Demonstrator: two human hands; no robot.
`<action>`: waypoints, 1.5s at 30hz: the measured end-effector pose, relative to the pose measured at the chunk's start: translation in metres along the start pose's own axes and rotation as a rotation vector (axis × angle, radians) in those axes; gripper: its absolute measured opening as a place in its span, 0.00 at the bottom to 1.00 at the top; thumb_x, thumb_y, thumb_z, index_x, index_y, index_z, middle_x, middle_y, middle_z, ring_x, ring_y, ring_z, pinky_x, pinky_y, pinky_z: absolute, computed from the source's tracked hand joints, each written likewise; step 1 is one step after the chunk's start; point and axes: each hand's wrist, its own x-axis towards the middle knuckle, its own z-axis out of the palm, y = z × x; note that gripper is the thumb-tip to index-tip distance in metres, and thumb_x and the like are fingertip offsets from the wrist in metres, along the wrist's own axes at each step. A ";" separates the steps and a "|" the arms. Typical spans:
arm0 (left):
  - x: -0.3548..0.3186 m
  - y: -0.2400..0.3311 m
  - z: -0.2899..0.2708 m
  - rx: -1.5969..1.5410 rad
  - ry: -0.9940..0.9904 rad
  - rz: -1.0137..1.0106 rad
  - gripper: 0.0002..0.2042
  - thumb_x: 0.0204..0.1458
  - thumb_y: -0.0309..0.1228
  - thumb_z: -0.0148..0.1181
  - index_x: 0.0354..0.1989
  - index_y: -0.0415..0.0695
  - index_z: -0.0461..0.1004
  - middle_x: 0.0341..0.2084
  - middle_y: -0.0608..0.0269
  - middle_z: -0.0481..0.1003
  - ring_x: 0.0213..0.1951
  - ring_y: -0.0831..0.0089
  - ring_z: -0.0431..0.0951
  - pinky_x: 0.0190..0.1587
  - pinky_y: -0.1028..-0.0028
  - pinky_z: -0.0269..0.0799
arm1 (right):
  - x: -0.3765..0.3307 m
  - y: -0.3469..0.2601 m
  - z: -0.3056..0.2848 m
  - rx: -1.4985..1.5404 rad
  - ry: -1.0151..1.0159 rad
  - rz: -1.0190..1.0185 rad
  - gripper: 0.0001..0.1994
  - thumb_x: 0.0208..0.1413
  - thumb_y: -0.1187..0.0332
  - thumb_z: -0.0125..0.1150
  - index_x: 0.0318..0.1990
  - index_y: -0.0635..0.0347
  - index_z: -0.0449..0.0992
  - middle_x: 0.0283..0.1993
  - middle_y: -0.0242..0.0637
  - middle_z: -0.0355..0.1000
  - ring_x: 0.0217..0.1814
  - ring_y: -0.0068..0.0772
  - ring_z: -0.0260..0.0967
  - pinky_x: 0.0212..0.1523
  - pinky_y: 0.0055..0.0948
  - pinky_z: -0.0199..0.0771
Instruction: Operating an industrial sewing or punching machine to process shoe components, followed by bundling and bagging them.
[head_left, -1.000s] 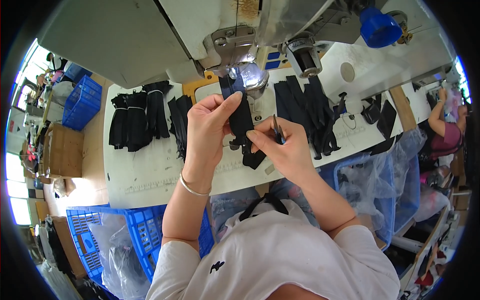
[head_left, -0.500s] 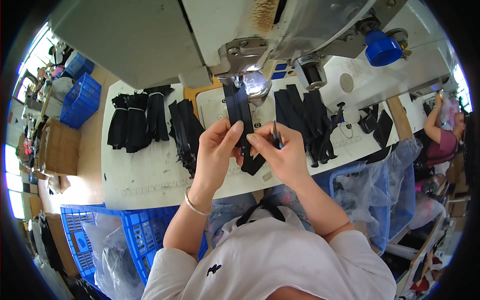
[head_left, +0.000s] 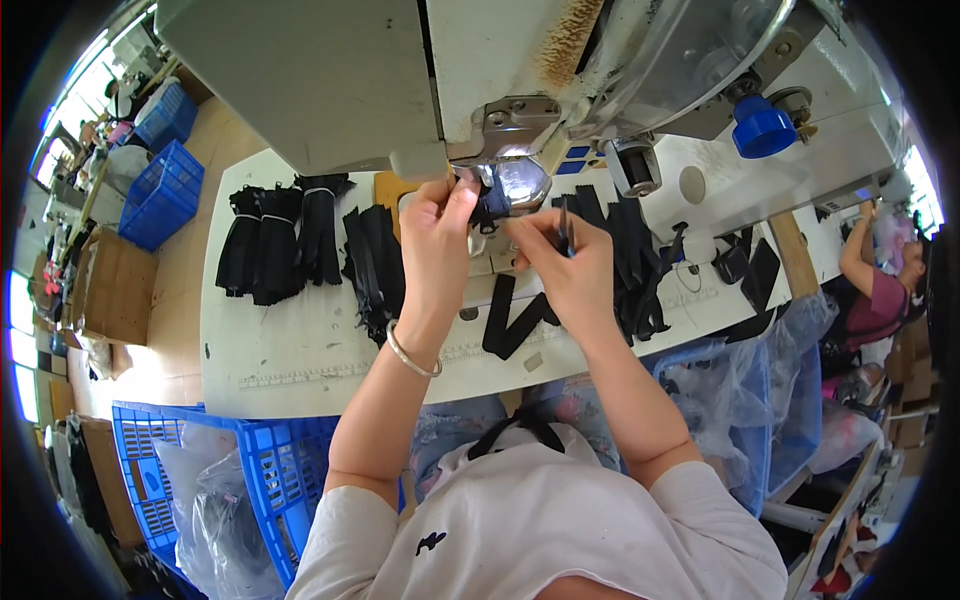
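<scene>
My left hand [head_left: 436, 232] is up beside the lit presser foot of the sewing machine [head_left: 507, 140]. Its thumb and fingers pinch the end of a black zipper tape [head_left: 488, 208], partly hidden under the machine head. Close by on the right, my right hand [head_left: 570, 262] has its thumb and fingertips pressed together near the zipper. Tucked in its fingers is a small pointed tool that looks like thread snips [head_left: 565, 232], tip upward. A folded black strip [head_left: 503, 325] lies in a V on the table below the hands.
Tied black zipper bundles [head_left: 270, 243] and a loose bunch [head_left: 372, 265] lie on the left. More black zippers [head_left: 628, 265] lie on the right. Blue crates [head_left: 285, 480] with plastic bags flank my lap. Another person [head_left: 875, 265] sits at the far right.
Both hands have moved, the left one farther, up toward the presser foot. The zipper went with them and is bunched at the foot; the folded strip below is now more exposed.
</scene>
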 end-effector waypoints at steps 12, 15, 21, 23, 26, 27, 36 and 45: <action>0.031 -0.006 -0.001 -0.122 0.059 0.001 0.03 0.54 0.25 0.55 0.28 0.43 0.70 0.17 0.73 0.68 0.16 0.89 0.59 0.20 0.85 0.51 | -0.072 0.042 -0.103 -0.272 0.250 0.030 0.05 0.54 0.70 0.61 0.33 0.62 0.78 0.25 0.26 0.70 0.25 0.14 0.64 0.28 0.17 0.62; 0.033 -0.007 -0.006 -0.061 0.019 0.005 0.05 0.55 0.25 0.55 0.33 0.36 0.76 0.24 0.72 0.74 0.24 0.87 0.63 0.25 0.80 0.56 | -0.070 0.048 -0.153 -0.648 0.465 0.113 0.06 0.53 0.70 0.61 0.35 0.62 0.76 0.26 0.31 0.69 0.27 0.22 0.66 0.31 0.22 0.65; 0.029 0.010 -0.014 0.056 0.059 0.035 0.07 0.56 0.26 0.55 0.26 0.41 0.72 0.18 0.72 0.69 0.16 0.87 0.61 0.20 0.83 0.53 | -0.065 0.090 -0.221 -1.235 0.368 0.000 0.15 0.52 0.73 0.59 0.48 0.61 0.71 0.46 0.43 0.67 0.44 0.44 0.68 0.46 0.35 0.68; 0.029 0.014 -0.030 0.161 0.109 0.074 0.09 0.57 0.30 0.56 0.29 0.37 0.74 0.18 0.72 0.68 0.18 0.85 0.62 0.22 0.82 0.55 | -0.057 0.100 -0.228 -1.294 0.292 -0.008 0.17 0.52 0.73 0.58 0.51 0.61 0.69 0.51 0.44 0.65 0.49 0.47 0.66 0.50 0.37 0.67; 0.011 0.020 -0.072 0.311 0.101 0.086 0.10 0.59 0.34 0.54 0.27 0.44 0.75 0.20 0.78 0.65 0.24 0.89 0.60 0.27 0.82 0.54 | -0.049 0.108 -0.229 -1.365 0.283 -0.081 0.16 0.52 0.73 0.58 0.50 0.61 0.70 0.49 0.43 0.66 0.52 0.46 0.64 0.52 0.36 0.65; 0.002 0.018 -0.081 0.378 0.101 0.069 0.12 0.59 0.35 0.53 0.25 0.43 0.73 0.19 0.79 0.61 0.24 0.88 0.55 0.28 0.83 0.50 | -0.050 0.107 -0.224 -1.365 0.386 -0.183 0.16 0.52 0.74 0.58 0.50 0.60 0.71 0.49 0.43 0.66 0.52 0.46 0.64 0.52 0.37 0.64; -0.032 -0.036 -0.128 0.855 0.166 -0.006 0.15 0.56 0.36 0.58 0.28 0.34 0.67 0.25 0.63 0.64 0.29 0.75 0.63 0.35 0.75 0.62 | -0.046 0.055 -0.097 -1.073 0.112 -0.414 0.12 0.44 0.66 0.67 0.35 0.58 0.74 0.32 0.38 0.68 0.37 0.43 0.67 0.40 0.38 0.67; -0.057 -0.020 -0.076 1.001 0.386 0.531 0.07 0.53 0.29 0.60 0.32 0.38 0.72 0.29 0.61 0.69 0.31 0.67 0.68 0.38 0.72 0.65 | -0.026 0.058 -0.117 -0.758 0.258 -0.150 0.06 0.54 0.69 0.60 0.32 0.62 0.72 0.27 0.36 0.74 0.28 0.36 0.73 0.29 0.29 0.71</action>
